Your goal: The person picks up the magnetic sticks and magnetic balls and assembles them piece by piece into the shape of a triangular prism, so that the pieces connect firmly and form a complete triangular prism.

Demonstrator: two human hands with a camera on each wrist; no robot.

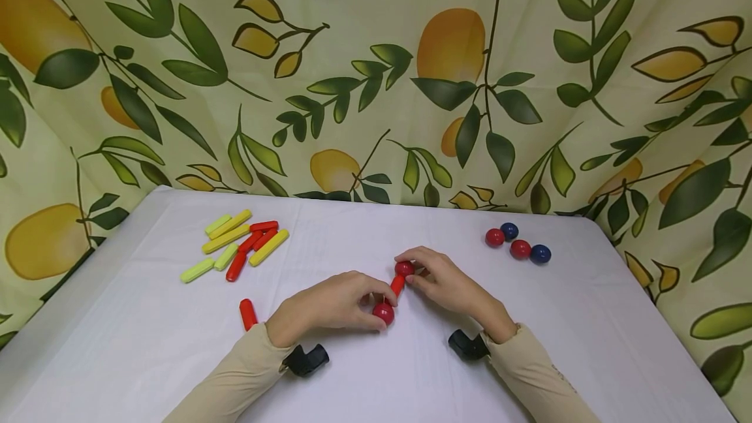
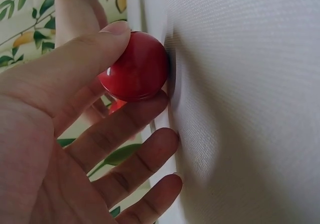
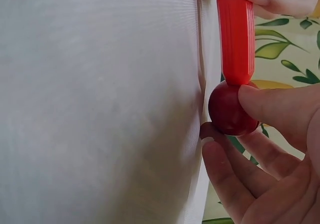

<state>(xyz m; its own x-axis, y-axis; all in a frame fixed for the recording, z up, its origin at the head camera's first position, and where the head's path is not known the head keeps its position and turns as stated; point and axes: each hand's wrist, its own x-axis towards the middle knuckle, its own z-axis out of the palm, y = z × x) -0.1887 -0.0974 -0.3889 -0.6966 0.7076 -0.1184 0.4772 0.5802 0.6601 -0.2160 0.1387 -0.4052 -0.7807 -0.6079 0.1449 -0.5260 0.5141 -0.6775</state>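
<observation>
Low centre of the head frame: left hand (image 1: 329, 305) is pinching a glossy red plastic ball (image 1: 383, 313) between thumb and fingers, pressing it against the white tablecloth (image 1: 147, 344); the left wrist view is showing the same ball (image 2: 134, 67) under the thumb tip. A short red plastic rod (image 1: 397, 285) is running from that ball up to a second glossy red ball (image 1: 404, 269), which the right hand (image 1: 449, 286) is gripping with curled fingertips. The right wrist view is showing rod (image 3: 235, 34) and ball (image 3: 231, 109) touching end to end, ball sitting on the cloth. So the rod-and-two-balls piece is lying centre frame, between both hands. Left of the left wrist, a lone red capsule-shaped rod (image 1: 248, 314) is lying on the cloth. Further back, upper left of the table: a loose pile of yellow, lime and red rods (image 1: 237, 247). Upper right: two red and two dark blue balls (image 1: 518, 245) sitting in a cluster. Behind everything, a leaf-and-lemon print curtain (image 1: 376, 70) is hanging.
</observation>
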